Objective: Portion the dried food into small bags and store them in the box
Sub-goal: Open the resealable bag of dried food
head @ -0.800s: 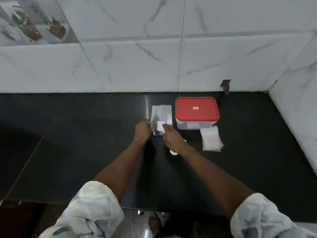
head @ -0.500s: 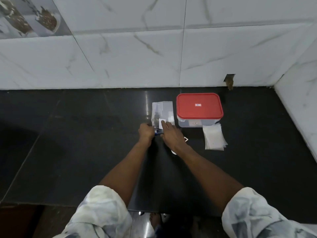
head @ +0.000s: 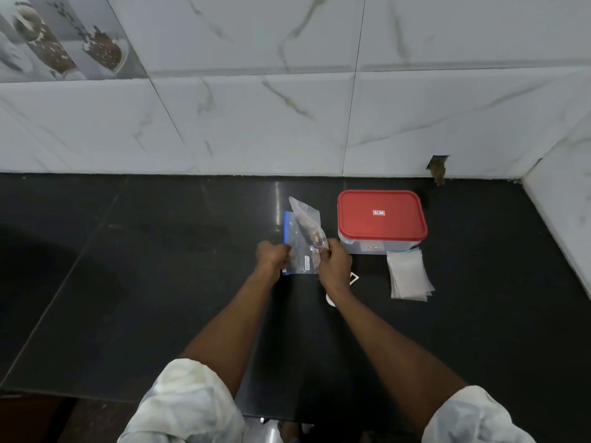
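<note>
A clear zip bag with a blue seal strip [head: 299,247] lies on the black counter, and my left hand [head: 273,255] grips its left edge near the strip. My right hand [head: 334,263] pinches a smaller clear packet [head: 307,223] holding brown dried food, lifted and tilted above the zip bag. A clear box with a red lid [head: 382,215], closed, stands just right of the hands. A stack of small empty clear bags [head: 409,278] lies in front of the box.
A white scoop [head: 353,279] is partly hidden under my right wrist. The black counter [head: 144,282] ends at white marble-tiled walls behind and to the right. Its front edge runs just before my sleeves.
The bags lay flat under both hands before. Now my right hand has raised the smaller packet of dried food off the zip bag, and the blue strip shows at the left.
</note>
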Available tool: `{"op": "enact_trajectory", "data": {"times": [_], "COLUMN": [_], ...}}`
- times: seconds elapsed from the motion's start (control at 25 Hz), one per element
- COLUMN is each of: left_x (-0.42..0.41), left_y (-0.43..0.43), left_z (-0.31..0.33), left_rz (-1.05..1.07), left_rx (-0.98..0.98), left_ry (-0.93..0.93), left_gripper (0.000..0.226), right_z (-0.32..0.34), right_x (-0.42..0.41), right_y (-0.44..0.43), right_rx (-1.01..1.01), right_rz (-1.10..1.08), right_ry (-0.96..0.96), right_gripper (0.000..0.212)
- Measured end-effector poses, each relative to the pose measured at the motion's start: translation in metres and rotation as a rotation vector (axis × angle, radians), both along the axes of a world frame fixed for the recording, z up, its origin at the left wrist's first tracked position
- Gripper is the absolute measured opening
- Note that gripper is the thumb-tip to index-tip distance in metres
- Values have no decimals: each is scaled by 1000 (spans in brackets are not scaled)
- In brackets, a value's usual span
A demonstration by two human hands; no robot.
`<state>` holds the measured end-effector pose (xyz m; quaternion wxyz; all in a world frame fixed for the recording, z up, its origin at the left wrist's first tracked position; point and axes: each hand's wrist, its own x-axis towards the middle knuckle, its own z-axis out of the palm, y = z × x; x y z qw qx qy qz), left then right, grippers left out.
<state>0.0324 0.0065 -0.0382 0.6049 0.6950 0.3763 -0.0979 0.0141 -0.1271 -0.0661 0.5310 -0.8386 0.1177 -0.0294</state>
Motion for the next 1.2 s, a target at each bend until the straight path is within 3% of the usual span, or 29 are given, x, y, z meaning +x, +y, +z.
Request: {"op": "enact_trajectory", "data": {"times": [0.16,0.24,0.36,0.4,0.48,0.56,0.64,0.8,0.96,1.04,1.12,1.2], "left_x": [5,7,14,16,16,16,17,21,34,37,35,31], "left_y": [-7,-9,-8,-8,-7,-2,2,14,30,34,36,37], "left_z": [8,7,2,5,21,30,41,67,109,135,156,169], "left_rz": [-117,-133,-40,5,61,-27,-86,-123,-299,-434,-573,-688], "left_rx": [159,156,97,41,-109,-140,-136,-137,27,155,221,263], "left_ry": [114,152,159,151,146,220,228,21,-203,-267,-310,-357], "left_gripper": [18,16,36,35,7,31,34,13,17,19,29,33], "right_z": [-16,-20,-10,-7,-3,2,10,30,65,91,118,143], "right_x": [-1,1,1,1,3,5,7,6,-4,-7,-1,16], "right_y": [5,5,3,4,6,7,9,16,12,9,4,-2], "right_rx": [176,385,728,788,869,923,959,861,406,38,-281,-482], "right_rz": [-78,-83,-103,-110,-137,-174,-187,-156,136,269,233,219], "right_ry": [154,201,281,304,352,393,428,541,736,458,-118,-626], "right_gripper": [12,18,32,33,34,33,30,25,28,16,11,30]}}
